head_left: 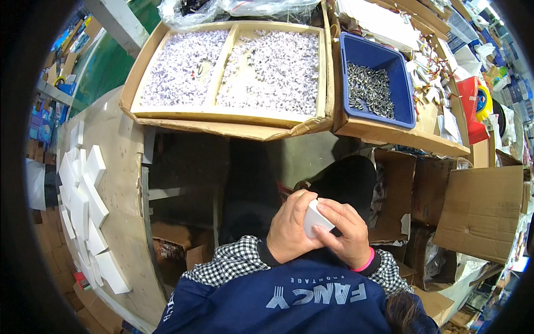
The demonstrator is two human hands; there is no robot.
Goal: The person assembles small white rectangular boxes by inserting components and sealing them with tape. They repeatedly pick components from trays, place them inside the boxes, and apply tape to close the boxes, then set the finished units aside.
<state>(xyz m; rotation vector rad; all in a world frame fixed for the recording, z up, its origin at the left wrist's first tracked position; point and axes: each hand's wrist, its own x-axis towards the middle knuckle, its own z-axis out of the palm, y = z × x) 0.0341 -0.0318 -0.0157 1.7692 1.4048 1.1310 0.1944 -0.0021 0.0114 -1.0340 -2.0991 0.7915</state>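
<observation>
Above my lap, both hands hold one small white block-like piece (317, 220); its far side is hidden by my fingers. My left hand (289, 228) wraps round its left side. The fingers and thumb of my right hand (346, 231) press on its right edge and face. Beyond the hands lies a wooden tray (222, 72) split in two, full of tiny white parts (272, 72). Right of it, a blue bin (410, 106) contains many small dark metal pieces (370, 92).
On the table (125, 183) at my left lie several flat white pieces (89, 206), overlapping in a pile. Open cardboard boxes (478, 206) stand low at my right. Wires and white parts (434, 78) fill a carton beyond the blue bin. A plastic bag (239, 8) lies behind the tray.
</observation>
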